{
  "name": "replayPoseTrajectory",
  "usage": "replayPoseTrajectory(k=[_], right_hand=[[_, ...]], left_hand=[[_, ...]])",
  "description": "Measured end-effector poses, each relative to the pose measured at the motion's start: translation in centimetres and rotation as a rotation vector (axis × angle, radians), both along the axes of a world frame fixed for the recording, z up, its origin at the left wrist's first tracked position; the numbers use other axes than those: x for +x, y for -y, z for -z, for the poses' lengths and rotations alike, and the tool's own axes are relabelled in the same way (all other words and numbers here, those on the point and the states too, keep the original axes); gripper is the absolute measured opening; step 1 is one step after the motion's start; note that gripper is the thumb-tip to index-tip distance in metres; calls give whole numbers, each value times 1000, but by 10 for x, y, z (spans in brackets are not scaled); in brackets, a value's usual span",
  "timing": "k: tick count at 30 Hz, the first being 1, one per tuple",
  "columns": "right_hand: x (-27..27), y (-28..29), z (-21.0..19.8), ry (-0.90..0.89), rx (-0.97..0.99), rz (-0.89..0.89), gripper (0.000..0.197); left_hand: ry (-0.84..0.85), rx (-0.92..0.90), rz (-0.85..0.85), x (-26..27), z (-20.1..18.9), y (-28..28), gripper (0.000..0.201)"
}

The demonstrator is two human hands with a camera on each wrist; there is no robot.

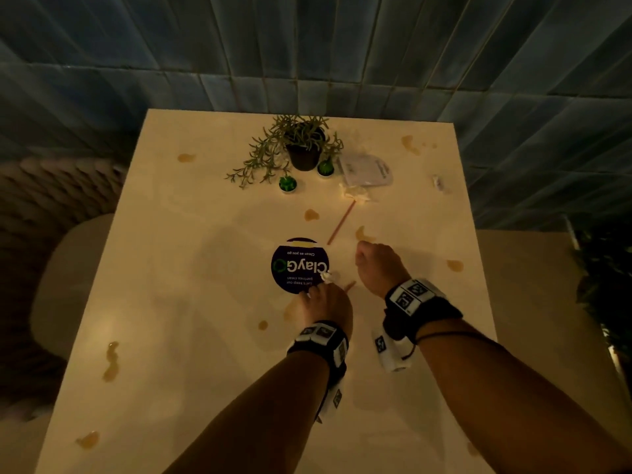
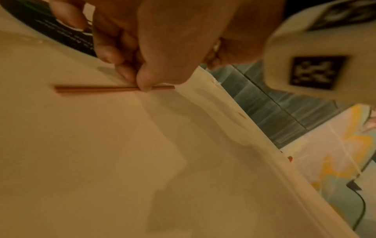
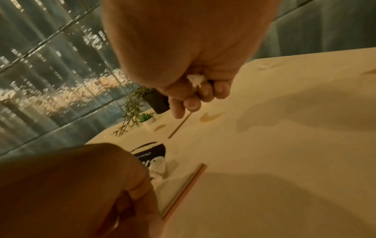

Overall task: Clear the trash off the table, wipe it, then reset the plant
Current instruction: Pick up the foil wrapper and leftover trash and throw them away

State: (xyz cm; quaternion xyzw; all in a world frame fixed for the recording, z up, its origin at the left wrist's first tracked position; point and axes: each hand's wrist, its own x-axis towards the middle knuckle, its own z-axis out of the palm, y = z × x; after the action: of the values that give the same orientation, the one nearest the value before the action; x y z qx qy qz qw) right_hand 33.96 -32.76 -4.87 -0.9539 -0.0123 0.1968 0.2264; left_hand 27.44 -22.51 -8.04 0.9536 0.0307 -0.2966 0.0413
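Observation:
On the stained cream table (image 1: 171,268), my left hand (image 2: 140,85) pinches a short brown stirrer stick (image 2: 97,89) that lies flat on the surface, just right of a round dark ClayGo sign (image 1: 299,265). A crumpled white tissue (image 1: 326,277) sits at the sign's edge beyond my left fingers. My right hand (image 3: 193,96) is a fist above the table, gripping a wad of white tissue (image 3: 195,79). A longer stirrer stick (image 1: 340,222) lies ahead of it. The potted plant (image 1: 302,145) stands at the far edge.
Two small green succulents (image 1: 287,183) sit by the plant. A clear plastic packet (image 1: 366,169), a crumpled wrapper (image 1: 354,193) and a scrap (image 1: 439,183) lie at the far right. Brown spill spots (image 1: 111,362) dot the table. Tiled wall behind; seats on both sides.

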Motion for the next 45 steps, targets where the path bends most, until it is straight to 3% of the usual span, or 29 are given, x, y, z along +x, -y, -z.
replayPoseTrajectory(k=[2, 6, 13, 16, 18, 21, 27, 29, 31, 34, 37, 40, 45], right_hand=[[9, -6, 3, -27, 37, -111, 10], [14, -21, 7, -114, 47, -348, 36], [11, -37, 26, -184, -39, -499, 36], [9, -36, 27, -178, -78, -545, 31], [6, -34, 28, -166, -91, -575, 27], [-1, -29, 29, -131, -136, -608, 28], [-1, -8, 16, -93, 15, -446, 29], [5, 2, 15, -55, 78, -316, 28], [18, 12, 16, 12, 151, -138, 26], [50, 25, 7, 58, 236, 135, 17], [84, 32, -6, 99, 186, 268, 30], [112, 31, -5, 78, -15, 193, 26], [139, 19, 15, 122, -130, 7, 38]], left_hand=[[-6, 30, 53, -7, 2, 3, 31], [-21, 41, 183, -17, 1, 6, 34], [-41, -51, 342, -34, -31, -3, 29], [-104, -182, 317, -43, -50, -19, 27], [-118, -273, 212, -45, -59, -38, 20], [-89, -287, 160, -39, -69, -73, 18], [47, -352, 235, 1, -90, -115, 68], [133, -415, 209, 28, -100, -110, 72], [203, -501, 63, 55, -106, -97, 62], [171, -596, -197, 89, -98, -66, 42], [151, -556, -311, 114, -70, -34, 14], [127, -375, -328, 127, -46, -13, 32], [92, -261, -326, 138, -23, -5, 31]])
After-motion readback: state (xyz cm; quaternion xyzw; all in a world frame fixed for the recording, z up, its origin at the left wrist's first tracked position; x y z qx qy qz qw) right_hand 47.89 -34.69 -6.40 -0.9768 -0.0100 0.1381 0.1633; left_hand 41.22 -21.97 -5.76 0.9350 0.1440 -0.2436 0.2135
